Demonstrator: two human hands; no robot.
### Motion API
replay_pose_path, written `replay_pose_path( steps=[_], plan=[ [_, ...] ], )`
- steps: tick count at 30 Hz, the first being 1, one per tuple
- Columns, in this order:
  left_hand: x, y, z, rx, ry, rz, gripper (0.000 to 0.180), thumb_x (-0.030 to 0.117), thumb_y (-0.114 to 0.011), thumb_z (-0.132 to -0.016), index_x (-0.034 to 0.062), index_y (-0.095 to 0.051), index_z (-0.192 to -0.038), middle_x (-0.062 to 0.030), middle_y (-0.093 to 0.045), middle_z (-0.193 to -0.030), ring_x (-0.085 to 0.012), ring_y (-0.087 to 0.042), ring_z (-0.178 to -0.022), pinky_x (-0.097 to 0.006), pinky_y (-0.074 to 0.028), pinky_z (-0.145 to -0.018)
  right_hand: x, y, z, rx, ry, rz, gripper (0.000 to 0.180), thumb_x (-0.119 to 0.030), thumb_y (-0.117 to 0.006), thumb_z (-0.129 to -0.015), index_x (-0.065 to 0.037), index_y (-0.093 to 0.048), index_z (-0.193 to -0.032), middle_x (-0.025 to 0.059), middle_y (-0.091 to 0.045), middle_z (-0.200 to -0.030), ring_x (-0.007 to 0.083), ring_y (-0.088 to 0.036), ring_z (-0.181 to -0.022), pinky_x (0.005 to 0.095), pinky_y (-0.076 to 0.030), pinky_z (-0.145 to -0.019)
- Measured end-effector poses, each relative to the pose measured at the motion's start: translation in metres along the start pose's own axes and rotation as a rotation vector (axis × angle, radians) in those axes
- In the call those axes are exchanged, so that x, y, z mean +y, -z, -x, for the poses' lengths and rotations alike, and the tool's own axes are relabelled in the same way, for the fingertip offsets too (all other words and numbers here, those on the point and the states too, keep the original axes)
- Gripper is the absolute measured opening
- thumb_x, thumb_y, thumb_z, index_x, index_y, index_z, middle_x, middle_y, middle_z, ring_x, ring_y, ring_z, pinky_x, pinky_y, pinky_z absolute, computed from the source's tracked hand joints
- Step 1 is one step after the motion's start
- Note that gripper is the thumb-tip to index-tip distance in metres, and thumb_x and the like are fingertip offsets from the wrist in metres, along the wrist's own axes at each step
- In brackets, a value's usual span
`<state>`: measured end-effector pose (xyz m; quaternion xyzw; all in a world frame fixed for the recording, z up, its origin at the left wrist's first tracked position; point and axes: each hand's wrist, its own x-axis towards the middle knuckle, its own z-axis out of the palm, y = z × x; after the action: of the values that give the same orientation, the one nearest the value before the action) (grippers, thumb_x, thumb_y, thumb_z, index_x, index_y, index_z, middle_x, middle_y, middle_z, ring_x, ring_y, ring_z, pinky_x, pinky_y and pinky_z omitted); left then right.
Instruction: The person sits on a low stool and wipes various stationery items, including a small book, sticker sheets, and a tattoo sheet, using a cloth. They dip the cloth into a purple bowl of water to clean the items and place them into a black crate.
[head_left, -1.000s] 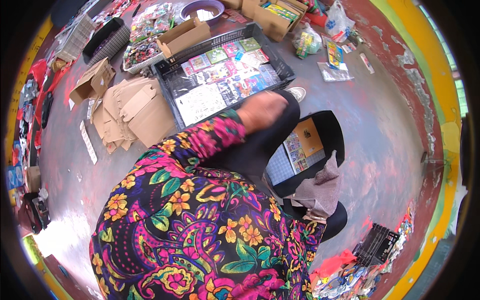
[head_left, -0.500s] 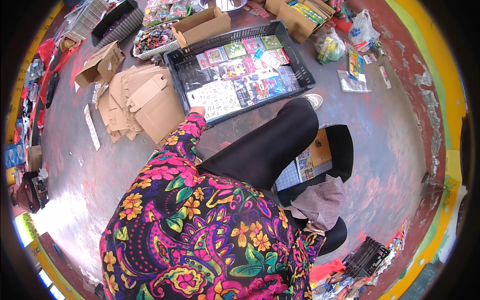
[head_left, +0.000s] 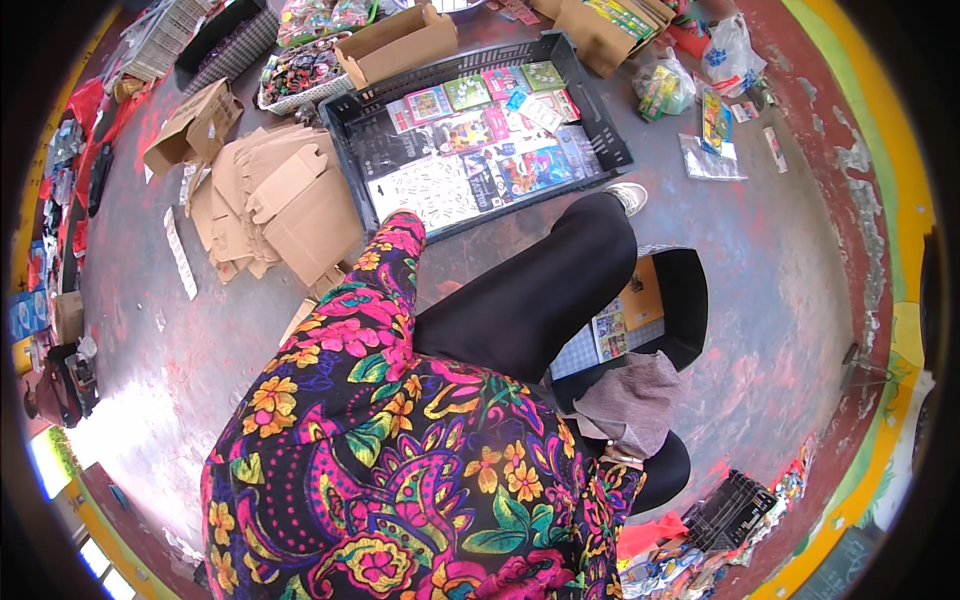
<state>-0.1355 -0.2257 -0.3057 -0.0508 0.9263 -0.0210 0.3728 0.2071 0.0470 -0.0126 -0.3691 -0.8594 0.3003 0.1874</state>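
Observation:
My left hand [head_left: 404, 213] is at the near left corner of a black plastic crate [head_left: 480, 217], close to a white sheet of black marks [head_left: 425, 193] lying inside. The flowered sleeve covers most of this hand, so its fingers are hidden. Flat colourful packs and booklets [head_left: 535, 170] lie in rows in the crate. Low on the right, my right hand [head_left: 628, 452] grips a greyish-brown cloth [head_left: 637, 400], whose folds cover the fingers. Just beyond the cloth, an open black box [head_left: 685, 305] holds a blue checked piece and a picture sheet [head_left: 610, 330].
Flattened cardboard [head_left: 285, 205] is piled left of the crate, beside an open carton [head_left: 195, 125]. Behind stand a white basket of small items [head_left: 300, 85] and a long cardboard box [head_left: 400, 48]. Plastic bags [head_left: 665, 85] lie far right. My bent leg [head_left: 540, 290] crosses the middle.
My left arm has shifted slightly right and forward, and the sleeve now hides more of that hand. The right hand and cloth stay about where they were. The view has tilted a little.

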Motion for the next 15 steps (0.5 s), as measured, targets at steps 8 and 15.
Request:
replay_pose_path(
  steps=[8, 15],
  plan=[
    [0.008, -0.002, 0.005, -0.129, 0.063, -0.068, 0.031, 0.032, -0.052, -0.077, 0.0101, -0.065, -0.095, -0.0126, -0.061, -0.102, -0.0253, -0.057, -0.097, -0.04, -0.04, -0.086, 0.0, -0.002, -0.002, -0.032, 0.016, 0.005, 0.036, -0.009, -0.059, -0.074, -0.003, -0.051, -0.108, 0.0118, -0.058, -0.1, 0.0222, -0.056, -0.095, 0.0328, -0.043, -0.084],
    [0.018, 0.005, 0.006, -0.217, 0.091, -0.112, 0.033, 0.036, -0.054, -0.077, 0.0127, -0.065, -0.098, -0.009, -0.062, -0.104, -0.0217, -0.056, -0.1, -0.039, -0.038, -0.088, 0.002, -0.005, -0.003, -0.07, 0.02, -0.001, 0.035, -0.008, -0.06, -0.072, -0.003, -0.054, -0.106, 0.0116, -0.058, -0.099, 0.0225, -0.056, -0.094, 0.033, -0.044, -0.084]
  ],
)
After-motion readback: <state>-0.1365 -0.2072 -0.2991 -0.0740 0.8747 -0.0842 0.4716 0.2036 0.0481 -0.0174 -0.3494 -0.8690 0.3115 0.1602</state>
